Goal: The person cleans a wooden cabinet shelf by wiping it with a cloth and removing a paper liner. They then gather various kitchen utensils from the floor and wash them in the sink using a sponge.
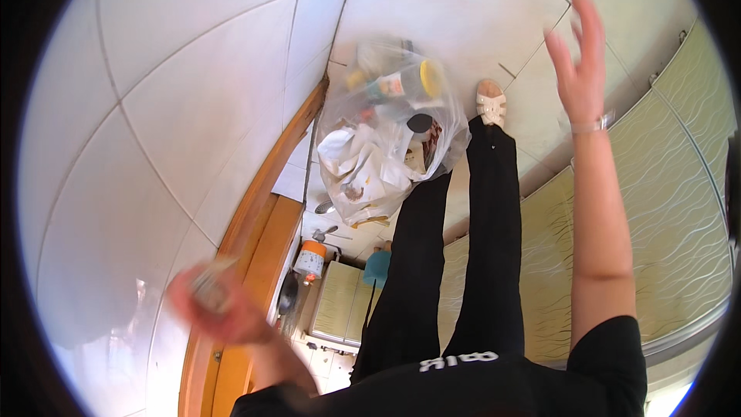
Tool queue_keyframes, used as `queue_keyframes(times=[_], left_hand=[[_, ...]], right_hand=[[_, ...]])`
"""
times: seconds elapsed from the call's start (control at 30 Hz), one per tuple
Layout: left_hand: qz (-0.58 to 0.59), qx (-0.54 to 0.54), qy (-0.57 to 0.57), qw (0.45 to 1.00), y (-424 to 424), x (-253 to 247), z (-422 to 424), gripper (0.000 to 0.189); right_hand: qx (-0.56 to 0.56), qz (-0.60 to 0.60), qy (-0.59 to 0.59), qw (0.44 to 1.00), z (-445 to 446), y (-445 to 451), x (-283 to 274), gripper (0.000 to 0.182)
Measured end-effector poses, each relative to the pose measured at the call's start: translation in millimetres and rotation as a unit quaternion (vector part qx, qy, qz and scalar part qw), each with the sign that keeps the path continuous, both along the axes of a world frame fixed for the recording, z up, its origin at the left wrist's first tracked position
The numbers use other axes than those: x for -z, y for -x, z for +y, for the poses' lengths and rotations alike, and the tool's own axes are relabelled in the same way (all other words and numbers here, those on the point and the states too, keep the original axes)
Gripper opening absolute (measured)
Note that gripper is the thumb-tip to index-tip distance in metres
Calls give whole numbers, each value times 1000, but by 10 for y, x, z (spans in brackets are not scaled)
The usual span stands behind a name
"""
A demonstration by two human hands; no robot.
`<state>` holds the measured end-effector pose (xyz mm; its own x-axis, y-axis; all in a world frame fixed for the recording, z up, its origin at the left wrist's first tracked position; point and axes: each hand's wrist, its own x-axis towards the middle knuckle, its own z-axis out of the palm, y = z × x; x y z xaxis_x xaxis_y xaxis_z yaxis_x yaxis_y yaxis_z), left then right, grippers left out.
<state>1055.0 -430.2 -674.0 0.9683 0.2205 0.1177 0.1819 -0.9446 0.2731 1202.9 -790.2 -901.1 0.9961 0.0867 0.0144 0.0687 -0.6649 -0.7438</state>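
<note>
At the lower left, my left hand (214, 307) is blurred, its fingers curled around a small greyish, clear-looking object (211, 294) that I cannot make out. My right hand (582, 69) is raised at the upper right, fingers apart, holding nothing, with a band at the wrist. Between the hands a clear plastic bag of rubbish (393, 139) rests on the floor by the wall corner. It contains a jar with a yellow lid (430, 79), crumpled white tissues (347, 150) and a dark round thing (419, 123). Neither hand touches the bag.
A tiled wall (173, 98) and a wooden door frame (255, 208) stand at the left. Cabinets with wavy-patterned doors (654, 208) line the right. My foot in a white sandal (491, 105) is beside the bag. An orange-and-white container (311, 258) is farther down, near a teal object (377, 268).
</note>
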Motion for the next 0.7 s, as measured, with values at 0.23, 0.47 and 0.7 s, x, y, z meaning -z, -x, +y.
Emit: queue_keyframes(times=[0.23, 0.47, 0.7], left_hand=[[-25, 210, -315, 925, -84, -543, 794, 27], [-143, -91, 100, 980, 393, -176, 632, 33], [485, -351, 517, 612, 1203, 1383, -919, 29]], right_hand=[[-139, -185, -224, 947, 2067, -874, -971, 72], [50, 278, -221, 934, 602, 609, -412, 56], [105, 399, -108, 905, -432, 1891, -619, 50]])
